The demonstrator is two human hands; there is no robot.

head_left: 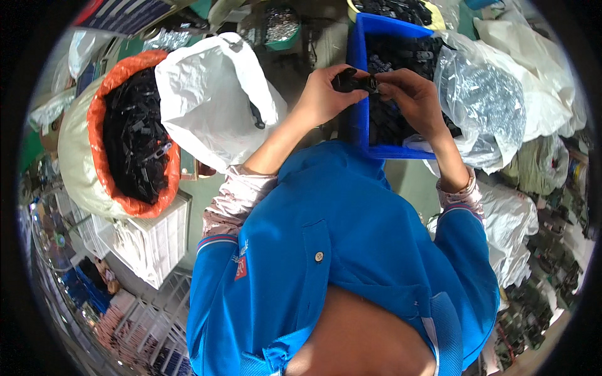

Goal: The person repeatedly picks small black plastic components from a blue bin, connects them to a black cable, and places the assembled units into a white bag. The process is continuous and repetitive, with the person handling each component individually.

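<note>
Black plastic was what I worked: my left hand (323,94) and right hand (411,94) pinched one small black clip (356,81) between closed fingers, over the blue bin (357,56) far right. That bin looked well stocked; the orange-rimmed sack (100,100) at left already held plenty.

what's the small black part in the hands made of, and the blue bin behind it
Black part, held between left hand and right hand: probably moulded plastic, dark with a faint sheen. Blue bin: likely rigid plastic, smooth uniform colour, straight thin walls.
</note>
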